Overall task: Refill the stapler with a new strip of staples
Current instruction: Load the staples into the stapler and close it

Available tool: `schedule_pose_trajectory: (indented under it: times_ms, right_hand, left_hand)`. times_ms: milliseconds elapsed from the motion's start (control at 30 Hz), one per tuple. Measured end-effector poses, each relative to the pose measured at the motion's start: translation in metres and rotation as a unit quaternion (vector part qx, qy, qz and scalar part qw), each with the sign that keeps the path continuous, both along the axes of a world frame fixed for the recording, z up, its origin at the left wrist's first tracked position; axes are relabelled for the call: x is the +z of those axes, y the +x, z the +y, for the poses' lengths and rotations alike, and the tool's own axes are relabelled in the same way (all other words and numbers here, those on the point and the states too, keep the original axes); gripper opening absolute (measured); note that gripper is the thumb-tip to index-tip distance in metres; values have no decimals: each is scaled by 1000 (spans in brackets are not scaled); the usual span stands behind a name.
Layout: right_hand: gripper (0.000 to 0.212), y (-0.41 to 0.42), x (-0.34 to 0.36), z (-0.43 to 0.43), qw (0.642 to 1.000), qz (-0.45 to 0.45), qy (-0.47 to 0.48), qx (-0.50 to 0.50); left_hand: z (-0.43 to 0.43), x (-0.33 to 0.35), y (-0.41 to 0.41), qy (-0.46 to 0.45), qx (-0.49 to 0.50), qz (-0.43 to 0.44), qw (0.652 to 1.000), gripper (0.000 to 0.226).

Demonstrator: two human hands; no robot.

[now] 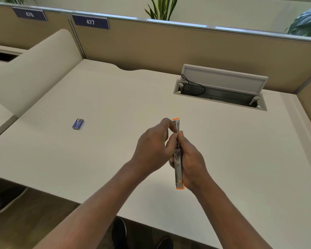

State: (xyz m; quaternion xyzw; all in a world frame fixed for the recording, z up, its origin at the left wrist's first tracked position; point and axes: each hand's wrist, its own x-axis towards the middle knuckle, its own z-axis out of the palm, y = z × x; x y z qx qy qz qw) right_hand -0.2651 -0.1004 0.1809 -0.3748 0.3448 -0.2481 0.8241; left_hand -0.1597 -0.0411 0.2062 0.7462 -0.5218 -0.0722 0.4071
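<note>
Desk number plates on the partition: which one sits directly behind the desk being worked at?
The plate reading 477, above this desk's back edge. Plate 476 hangs further left, over the neighbouring desk.

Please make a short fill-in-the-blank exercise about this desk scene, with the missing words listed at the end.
1. Both hands hold the clear plastic stapler with orange ends above the ____ desk.
2. The small staple box on the desk is ____ in colour.
3. The lid of the grey cable tray stands ____.

Missing words: white; blue; open
</note>
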Motion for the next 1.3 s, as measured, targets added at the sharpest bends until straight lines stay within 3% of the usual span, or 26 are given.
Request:
schedule_pose_trajectory:
  times_ms: [333,600,1000,1167,1300]
  right_hand:
    - [44,-1,3,2,997,60,-54,-1]
    - [35,5,-4,9,996,34,-77,-13]
    - [43,5,-6,11,993,45,-89,-60]
    - [38,5,-4,11,993,45,-95,-46]
    - [38,5,-5,7,993,45,-103,-38]
  left_hand:
    - [-3,-2,-13,-26,26,28,999,22]
    - [-11,-1,-26,-52,135,169,975,31]
    - [-10,-4,-28,-25,131,321,938,19]
    - [-9,-4,-30,-55,145,209,966,7]
    - [-4,-3,-34,-76,139,41,986,31]
